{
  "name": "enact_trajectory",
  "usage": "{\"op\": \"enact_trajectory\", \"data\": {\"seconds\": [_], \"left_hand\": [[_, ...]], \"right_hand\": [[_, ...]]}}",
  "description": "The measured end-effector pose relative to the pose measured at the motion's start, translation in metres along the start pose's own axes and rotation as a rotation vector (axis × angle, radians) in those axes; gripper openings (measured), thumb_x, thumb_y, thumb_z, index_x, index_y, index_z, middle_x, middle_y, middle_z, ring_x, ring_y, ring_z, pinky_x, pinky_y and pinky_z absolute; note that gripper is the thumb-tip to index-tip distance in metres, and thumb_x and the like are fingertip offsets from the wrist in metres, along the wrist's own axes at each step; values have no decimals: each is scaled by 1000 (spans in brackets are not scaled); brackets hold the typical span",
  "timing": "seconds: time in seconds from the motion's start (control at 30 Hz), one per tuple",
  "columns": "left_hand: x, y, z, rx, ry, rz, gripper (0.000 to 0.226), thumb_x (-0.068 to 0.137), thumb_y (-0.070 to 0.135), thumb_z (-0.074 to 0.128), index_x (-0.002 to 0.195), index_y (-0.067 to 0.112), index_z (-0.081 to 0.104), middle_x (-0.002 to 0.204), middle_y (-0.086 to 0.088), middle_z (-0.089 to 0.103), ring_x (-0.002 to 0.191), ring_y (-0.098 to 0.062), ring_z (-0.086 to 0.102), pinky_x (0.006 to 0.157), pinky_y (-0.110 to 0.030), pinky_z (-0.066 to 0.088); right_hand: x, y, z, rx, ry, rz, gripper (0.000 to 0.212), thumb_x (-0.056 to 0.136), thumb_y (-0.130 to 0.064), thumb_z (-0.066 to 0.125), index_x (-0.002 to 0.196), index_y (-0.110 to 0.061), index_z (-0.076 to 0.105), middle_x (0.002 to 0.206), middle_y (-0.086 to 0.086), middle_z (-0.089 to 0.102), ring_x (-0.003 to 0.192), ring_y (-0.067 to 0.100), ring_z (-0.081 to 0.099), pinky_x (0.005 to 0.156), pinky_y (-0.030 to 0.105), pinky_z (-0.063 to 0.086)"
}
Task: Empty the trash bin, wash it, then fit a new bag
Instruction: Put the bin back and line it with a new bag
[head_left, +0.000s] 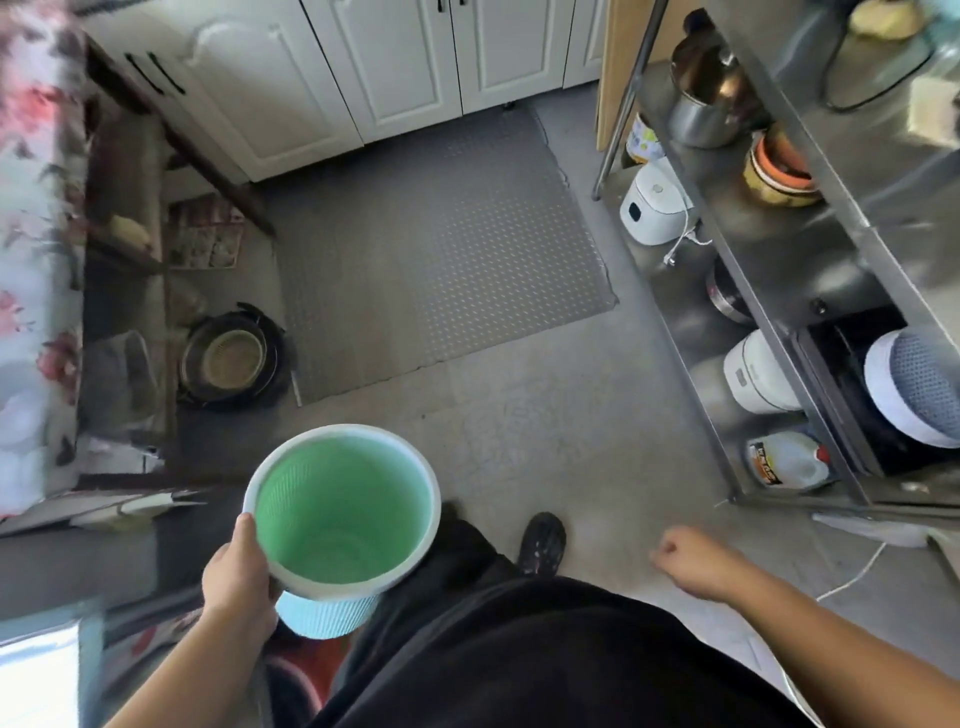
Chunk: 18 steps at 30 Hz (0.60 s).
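Left hand (236, 582) lower left of frame, fingers clamped on rim of empty green trash bin (343, 512), upright, unlined, right hand (693, 561) lower right, fingers curled into loose fist, holding nothing

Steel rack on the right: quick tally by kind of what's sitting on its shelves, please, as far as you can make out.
White rice cookers: 2
Metal pots: 1
Stacked bowls: 1 stack
Plastic jugs: 1
White-rimmed mesh baskets: 1
Printed tins: 1
Total: 7
A dark, partly hidden item on the steel rack is left uncounted.
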<state>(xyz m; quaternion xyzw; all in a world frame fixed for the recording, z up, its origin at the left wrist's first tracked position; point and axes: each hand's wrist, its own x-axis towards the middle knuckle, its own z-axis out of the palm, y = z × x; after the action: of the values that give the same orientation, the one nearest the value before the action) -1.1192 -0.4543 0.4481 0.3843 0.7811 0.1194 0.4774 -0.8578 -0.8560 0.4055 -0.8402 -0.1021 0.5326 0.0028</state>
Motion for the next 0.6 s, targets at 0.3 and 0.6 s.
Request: {"op": "enact_trajectory", "data": {"seconds": [0.3, 0.6], "left_hand": [[51, 100, 83, -9, -61, -37, 36, 89, 47, 58, 77, 13, 59, 61, -4, 45, 48, -16, 36, 48, -26, 31], [96, 237, 172, 19, -170, -19, 39, 87, 48, 58, 69, 14, 54, 50, -3, 35, 41, -16, 27, 48, -25, 26]], "right_hand": [[80, -131, -140, 339, 174, -35, 27, 92, -25, 59, 82, -1, 66, 77, 19, 72, 79, 35, 72, 76, 46, 58], [76, -122, -196, 456, 46, 152, 17, 91, -10, 55, 75, -9, 54, 73, 14, 51, 62, 23, 52, 57, 30, 40]]}}
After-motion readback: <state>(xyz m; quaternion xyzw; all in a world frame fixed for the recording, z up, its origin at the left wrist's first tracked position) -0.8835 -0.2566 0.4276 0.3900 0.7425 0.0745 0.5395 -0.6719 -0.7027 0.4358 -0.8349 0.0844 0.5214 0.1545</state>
